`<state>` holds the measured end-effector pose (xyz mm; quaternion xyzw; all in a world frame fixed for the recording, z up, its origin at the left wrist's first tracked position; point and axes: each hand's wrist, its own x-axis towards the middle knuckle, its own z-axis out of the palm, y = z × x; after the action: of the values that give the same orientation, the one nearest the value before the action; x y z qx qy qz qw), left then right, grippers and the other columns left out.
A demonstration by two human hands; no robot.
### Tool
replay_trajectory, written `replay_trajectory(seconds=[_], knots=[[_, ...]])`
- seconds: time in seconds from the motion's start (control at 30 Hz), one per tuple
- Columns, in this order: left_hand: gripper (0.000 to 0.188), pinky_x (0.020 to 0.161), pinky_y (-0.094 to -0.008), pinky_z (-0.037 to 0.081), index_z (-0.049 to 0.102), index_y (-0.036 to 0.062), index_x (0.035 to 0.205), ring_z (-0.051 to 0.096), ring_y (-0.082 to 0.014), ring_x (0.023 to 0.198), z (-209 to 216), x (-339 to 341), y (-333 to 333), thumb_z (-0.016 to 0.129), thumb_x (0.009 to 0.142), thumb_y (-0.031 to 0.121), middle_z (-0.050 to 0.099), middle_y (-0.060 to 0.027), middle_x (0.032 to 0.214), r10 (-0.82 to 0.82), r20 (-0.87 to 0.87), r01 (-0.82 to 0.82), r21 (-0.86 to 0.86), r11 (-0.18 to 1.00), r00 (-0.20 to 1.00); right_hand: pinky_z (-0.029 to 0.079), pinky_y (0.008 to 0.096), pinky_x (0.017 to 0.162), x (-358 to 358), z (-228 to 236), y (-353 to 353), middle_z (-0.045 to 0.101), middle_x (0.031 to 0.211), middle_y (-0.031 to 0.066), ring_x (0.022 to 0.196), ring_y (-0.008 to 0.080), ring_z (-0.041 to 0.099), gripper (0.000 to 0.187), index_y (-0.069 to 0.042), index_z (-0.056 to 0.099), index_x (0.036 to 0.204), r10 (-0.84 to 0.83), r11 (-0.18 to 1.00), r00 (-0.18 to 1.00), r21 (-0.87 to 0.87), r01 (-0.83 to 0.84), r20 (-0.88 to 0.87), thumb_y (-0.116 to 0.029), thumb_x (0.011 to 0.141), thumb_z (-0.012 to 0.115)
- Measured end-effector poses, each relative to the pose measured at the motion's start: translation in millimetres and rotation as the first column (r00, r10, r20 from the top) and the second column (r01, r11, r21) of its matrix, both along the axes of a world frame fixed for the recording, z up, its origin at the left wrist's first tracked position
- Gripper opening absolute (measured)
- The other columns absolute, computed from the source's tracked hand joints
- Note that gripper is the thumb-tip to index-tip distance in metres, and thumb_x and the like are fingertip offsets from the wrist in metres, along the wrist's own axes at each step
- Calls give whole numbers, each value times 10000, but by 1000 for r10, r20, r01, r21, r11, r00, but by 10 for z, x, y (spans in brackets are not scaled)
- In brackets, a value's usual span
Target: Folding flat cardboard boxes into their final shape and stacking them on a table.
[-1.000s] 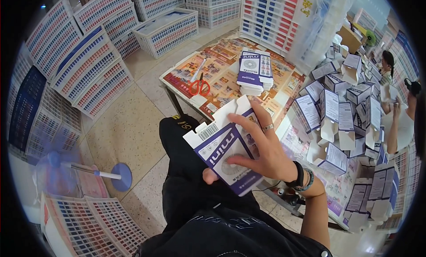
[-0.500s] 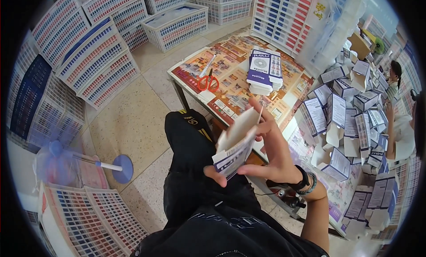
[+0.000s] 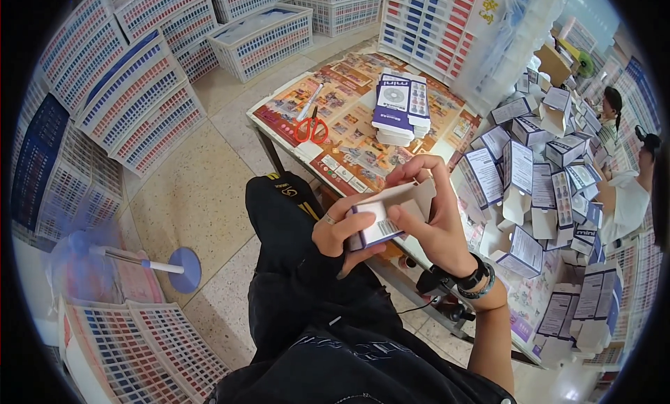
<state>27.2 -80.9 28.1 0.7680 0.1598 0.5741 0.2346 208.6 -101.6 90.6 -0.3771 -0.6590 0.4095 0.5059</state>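
Over my lap, at the table's near edge, I hold a small white and purple cardboard box (image 3: pixel 386 227) in both hands. One end of it gapes, with pale inner walls and loose flaps showing. My left hand (image 3: pixel 331 231) grips its left end, thumb on top of the white end panel. My right hand (image 3: pixel 447 245) wraps round the other end, thumb pressed on the panel and fingers behind the raised wall. Farther off on the table lies a stack of flattened cartons (image 3: pixel 398 118). Left of that stack are red-handled scissors (image 3: pixel 311 130) and a slim white tool (image 3: pixel 310 102).
A pile of opened-up boxes (image 3: pixel 518 167) covers the table's right side. White crates (image 3: pixel 139 97) filled with red and blue pieces are stacked at left, and a tall rack (image 3: pixel 429 31) stands behind the table. A blue fan (image 3: pixel 80 261) is at lower left. Other people (image 3: pixel 628 202) sit at far right.
The box has turned from upright to lying more level, its end panel now facing me. My left hand has come up round its left end, and my right thumb has moved onto the panel.
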Motion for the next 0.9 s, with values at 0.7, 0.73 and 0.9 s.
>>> replay_trajectory(seconds=[0.7,0.73,0.9], knots=[[646,857,-399,468,333,104,1168,566,-299,993,-130,10,100,815,738,134,524,-214,1087,-187,275,211,-61,976,943,480,428,912,225,160,147,567,1233,185,1072,354,602,534,-76,659,1146,57,813,843,465,-349,534,-331,698,801],[646,857,-399,468,333,104,1168,566,-299,993,-126,35,121,815,738,134,524,-214,1087,-194,273,217,-58,974,942,483,434,910,239,141,157,570,1237,185,1071,356,605,552,-68,658,1144,13,811,836,483,-330,548,-329,683,813],[742,960,-443,413,353,91,1361,521,-344,1135,76,225,402,778,788,296,475,-256,1264,-246,140,266,-148,953,959,467,433,940,573,385,194,599,1204,176,1076,356,606,452,-53,654,1105,-151,843,865,519,-140,479,-138,689,808]])
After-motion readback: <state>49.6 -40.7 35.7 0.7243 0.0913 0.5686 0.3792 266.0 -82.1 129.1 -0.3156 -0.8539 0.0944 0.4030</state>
